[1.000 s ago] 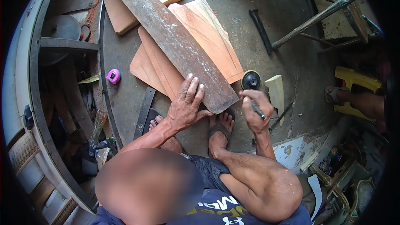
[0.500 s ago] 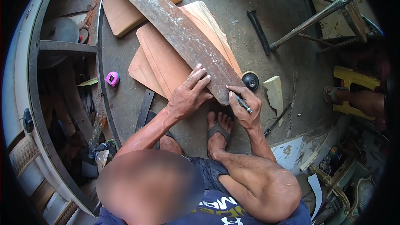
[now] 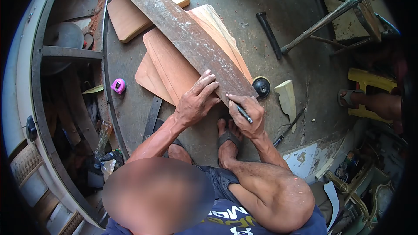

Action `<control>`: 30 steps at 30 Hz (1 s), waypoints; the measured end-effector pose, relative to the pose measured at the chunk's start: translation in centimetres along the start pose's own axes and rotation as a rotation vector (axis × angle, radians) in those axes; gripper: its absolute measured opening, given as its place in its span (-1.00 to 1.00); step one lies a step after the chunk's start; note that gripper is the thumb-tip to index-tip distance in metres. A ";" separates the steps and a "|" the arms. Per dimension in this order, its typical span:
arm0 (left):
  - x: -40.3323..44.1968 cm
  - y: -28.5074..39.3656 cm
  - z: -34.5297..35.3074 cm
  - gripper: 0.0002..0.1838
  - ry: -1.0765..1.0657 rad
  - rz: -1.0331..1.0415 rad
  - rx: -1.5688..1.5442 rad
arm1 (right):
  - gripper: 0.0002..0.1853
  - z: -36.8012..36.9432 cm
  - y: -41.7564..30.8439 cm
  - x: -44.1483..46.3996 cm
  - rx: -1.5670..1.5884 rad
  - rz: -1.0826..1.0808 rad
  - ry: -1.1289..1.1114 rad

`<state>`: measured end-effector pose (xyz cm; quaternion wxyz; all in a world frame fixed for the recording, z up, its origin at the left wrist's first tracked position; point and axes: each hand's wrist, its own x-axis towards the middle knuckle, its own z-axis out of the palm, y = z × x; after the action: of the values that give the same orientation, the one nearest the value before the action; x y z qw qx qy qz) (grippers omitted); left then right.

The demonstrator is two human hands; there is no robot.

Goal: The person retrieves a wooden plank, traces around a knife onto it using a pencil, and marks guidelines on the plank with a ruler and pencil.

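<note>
A long, worn brown board (image 3: 187,30) lies diagonally across several reddish wooden pieces (image 3: 167,65). My left hand (image 3: 197,102) rests on the board's lower edge, fingers extended and slightly apart, holding nothing. Near the board's lower end, my right hand (image 3: 249,115) pinches a dark pen-like marker (image 3: 244,114), its tip end close to the board's edge. The tip itself is too small to make out. A round black disc (image 3: 261,88) sits just right of the board's end.
A pink tape measure (image 3: 118,86) and a dark metal strip (image 3: 152,115) lie on the left. Farther right are a black tube (image 3: 269,35), a pale wood scrap (image 3: 285,100), a metal-legged chair (image 3: 326,19) and another person's foot (image 3: 348,98) by a yellow stool (image 3: 368,78).
My right hand has come in from the right to the board's lower edge with the marker. The board's lower end has shifted and turned, and my left hand has slid slightly along its edge.
</note>
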<state>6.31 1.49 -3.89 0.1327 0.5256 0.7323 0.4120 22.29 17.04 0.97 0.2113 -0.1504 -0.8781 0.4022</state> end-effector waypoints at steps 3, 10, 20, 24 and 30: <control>0.0 -0.1 -0.3 -0.48 -0.006 -0.001 -0.012 | -0.80 0.1 0.0 0.2 -0.017 -0.005 -0.024; -0.2 -0.3 -0.2 -0.53 0.033 0.023 0.016 | -0.80 0.2 -0.2 1.8 0.074 0.121 0.073; -0.9 -0.5 -0.1 -0.43 0.039 0.048 0.119 | -0.75 2.5 2.1 4.4 0.012 -0.066 0.029; -1.0 -0.7 0.0 -0.42 0.036 0.053 0.126 | -0.74 2.5 2.1 4.3 0.005 -0.055 0.021; -1.0 -0.9 0.1 -0.40 0.043 0.058 0.149 | -0.73 3.0 2.2 4.8 0.035 -0.050 0.031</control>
<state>6.21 0.60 -4.88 0.0654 0.5461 0.7480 0.3715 16.90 18.59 -1.33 0.2375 -0.1308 -0.8710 0.4096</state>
